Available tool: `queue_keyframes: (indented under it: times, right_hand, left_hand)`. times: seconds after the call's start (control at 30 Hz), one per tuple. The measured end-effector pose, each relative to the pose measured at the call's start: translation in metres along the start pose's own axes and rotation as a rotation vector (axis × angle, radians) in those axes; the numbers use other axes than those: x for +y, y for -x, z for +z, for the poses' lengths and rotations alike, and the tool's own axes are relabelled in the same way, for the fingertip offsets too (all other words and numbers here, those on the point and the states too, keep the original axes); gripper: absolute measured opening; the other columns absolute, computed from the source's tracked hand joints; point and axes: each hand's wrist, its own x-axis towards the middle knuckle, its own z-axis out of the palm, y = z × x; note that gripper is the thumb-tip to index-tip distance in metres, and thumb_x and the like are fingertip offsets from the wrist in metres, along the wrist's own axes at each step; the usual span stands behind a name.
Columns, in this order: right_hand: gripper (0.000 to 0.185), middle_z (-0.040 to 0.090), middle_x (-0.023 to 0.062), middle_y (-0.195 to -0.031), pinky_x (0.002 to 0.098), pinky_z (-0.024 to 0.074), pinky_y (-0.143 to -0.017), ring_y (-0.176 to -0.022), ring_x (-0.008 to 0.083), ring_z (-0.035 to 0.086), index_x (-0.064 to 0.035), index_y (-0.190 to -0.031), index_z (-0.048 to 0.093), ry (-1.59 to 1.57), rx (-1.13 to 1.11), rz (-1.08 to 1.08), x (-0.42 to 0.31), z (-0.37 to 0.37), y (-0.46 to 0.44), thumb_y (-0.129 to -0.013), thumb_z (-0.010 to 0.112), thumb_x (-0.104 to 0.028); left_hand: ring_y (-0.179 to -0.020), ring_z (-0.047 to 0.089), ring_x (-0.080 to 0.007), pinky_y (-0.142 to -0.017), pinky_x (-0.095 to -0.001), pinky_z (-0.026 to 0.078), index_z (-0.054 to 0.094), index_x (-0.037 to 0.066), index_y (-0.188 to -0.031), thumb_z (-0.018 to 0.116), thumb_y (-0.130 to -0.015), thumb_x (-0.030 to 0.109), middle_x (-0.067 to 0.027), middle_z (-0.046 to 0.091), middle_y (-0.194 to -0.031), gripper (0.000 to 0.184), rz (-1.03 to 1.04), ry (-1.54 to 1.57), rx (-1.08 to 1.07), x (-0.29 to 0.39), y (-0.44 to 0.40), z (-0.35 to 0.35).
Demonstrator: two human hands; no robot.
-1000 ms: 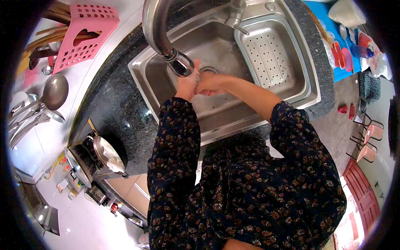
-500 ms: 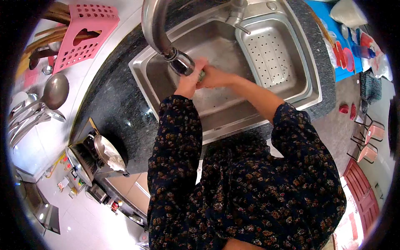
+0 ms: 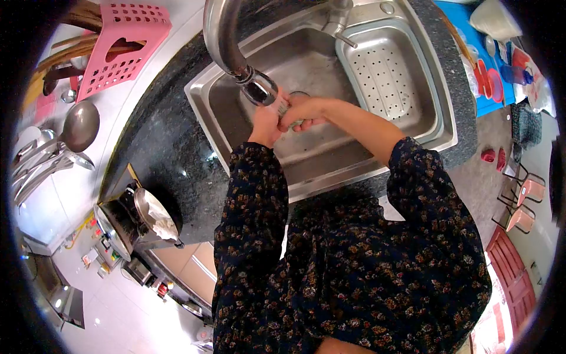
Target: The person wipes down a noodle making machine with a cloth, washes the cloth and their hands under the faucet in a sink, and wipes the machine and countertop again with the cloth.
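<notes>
My left hand (image 3: 267, 125) is under the spout of the metal faucet (image 3: 258, 87), over the large sink basin (image 3: 318, 71). My right hand (image 3: 308, 110) meets it from the right, its fingers curled. Pressed between the two hands is a small pale-greenish thing (image 3: 284, 110); the fingers cover most of it, and its kind cannot be made out. Both hands are closed around it. A thin curved rim shows just behind my right hand, too little of it to name.
Right of the basin sits a perforated drain tray (image 3: 386, 82). Dark granite counter (image 3: 159, 130) surrounds the sink. A pot with white contents (image 3: 158, 218) stands at lower left. Ladles (image 3: 81, 125) and a pink utensil holder (image 3: 121, 62) hang on the left wall.
My right hand has turned and its curled fingertips now show below the left hand's fingers. A thin rim has come into view behind it. Both hands remain under the faucet.
</notes>
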Motion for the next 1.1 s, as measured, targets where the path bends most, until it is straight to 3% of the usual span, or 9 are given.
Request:
queue_keyframes:
  times: [0.07,0.27,0.37,0.47,0.53,0.67,0.87,0.9,1.1]
  right_hand:
    - [0.037,0.054,0.0009,-0.066,0.0236,0.0305,-0.037,-0.049,0.0093,0.049,-0.0097,-0.098,0.052,0.08,0.032,0.003,-0.002,0.001,-0.004,-0.067,0.072,-0.015]
    - [0.033,0.052,0.0015,-0.063,0.0259,0.0329,-0.038,-0.048,0.0106,0.046,-0.0072,-0.09,0.054,0.221,0.085,-0.056,0.014,0.002,-0.02,-0.064,0.072,-0.018]
    - [0.043,0.057,0.0062,-0.072,0.0295,0.0406,-0.044,-0.057,0.0161,0.054,-0.0037,-0.096,0.057,0.312,0.209,-0.173,0.023,-0.002,-0.023,-0.063,0.073,-0.026]
    - [0.061,0.061,0.012,-0.089,0.031,0.0477,-0.061,-0.075,0.0207,0.059,0.0,-0.111,0.053,0.46,0.371,-0.293,0.027,-0.019,-0.015,-0.065,0.075,-0.033]
    - [0.077,0.059,0.014,-0.104,0.0291,0.048,-0.076,-0.091,0.0196,0.058,0.0025,-0.129,0.041,0.551,0.43,-0.317,0.004,-0.033,0.016,-0.068,0.076,-0.03]
    - [0.042,0.065,0.0107,-0.104,0.0294,0.0474,-0.083,-0.093,0.0179,0.061,0.0035,-0.11,0.061,0.746,0.545,-0.435,-0.021,-0.09,0.051,-0.089,0.058,-0.033]
    - [0.04,0.067,0.0081,-0.097,0.0263,0.0482,-0.08,-0.089,0.0141,0.062,0.0002,-0.108,0.064,0.347,0.504,-0.422,-0.037,-0.124,0.073,-0.094,0.05,-0.035]
    - [0.038,0.064,0.0062,-0.084,0.0263,0.0494,-0.077,-0.08,0.0132,0.06,0.0016,-0.093,0.065,0.272,0.524,-0.472,-0.042,-0.11,0.077,-0.094,0.05,-0.033]
    - [0.054,0.059,0.015,-0.108,0.0382,0.0511,-0.083,-0.092,0.0248,0.06,-0.0064,-0.126,0.045,-0.387,0.194,-0.175,0.008,-0.032,0.03,-0.089,0.057,-0.044]
  left_hand:
    - [-0.076,0.06,-0.0219,-0.058,-0.0373,0.051,0.054,0.007,-0.09,0.058,-0.088,0.048,-0.0076,0.057,-0.084,0.042,0.049,-0.047,-0.023,-0.005,-0.008,-0.002]
    - [-0.062,0.059,-0.0228,-0.054,-0.0345,0.048,0.052,0.007,-0.086,0.052,-0.087,0.059,-0.0075,0.055,-0.072,0.052,0.015,-0.268,0.13,-0.002,-0.01,0.012]
    - [-0.071,0.053,-0.0165,-0.061,-0.0321,0.047,0.051,0.004,-0.098,0.058,-0.093,0.027,-0.0027,0.054,-0.083,0.025,-0.098,-0.256,0.082,0.005,-0.015,0.013]
    - [-0.078,0.054,-0.0157,-0.07,-0.0303,0.047,0.054,0.004,-0.099,0.061,-0.091,0.024,-0.002,0.056,-0.085,0.022,0.17,-0.011,0.022,-0.004,-0.018,0.014]
    - [-0.072,0.052,-0.0131,-0.064,-0.0283,0.046,0.054,0.008,-0.089,0.065,-0.088,0.029,-0.0004,0.054,-0.078,0.023,0.215,0.041,0.039,0.001,-0.013,0.017]
    - [-0.071,0.053,-0.0122,-0.062,-0.0302,0.046,0.056,0.009,-0.088,0.067,-0.087,0.025,0.0003,0.054,-0.08,0.02,0.255,0.115,0.046,0.0,-0.013,0.005]
    - [-0.083,0.061,-0.0173,-0.073,-0.0363,0.052,0.055,0.006,-0.099,0.057,-0.088,0.006,-0.0045,0.06,-0.092,0.011,0.052,0.107,0.161,0.015,0.005,0.0]
    - [-0.086,0.062,-0.02,-0.076,-0.0382,0.052,0.054,0.004,-0.102,0.053,-0.088,0.003,-0.0068,0.062,-0.096,0.014,0.068,0.149,0.118,0.015,0.005,-0.004]
    - [-0.085,0.062,-0.0197,-0.074,-0.0354,0.053,0.055,0.003,-0.102,0.052,-0.09,0.007,-0.0076,0.061,-0.094,0.013,0.069,0.131,0.03,0.011,0.023,-0.013]
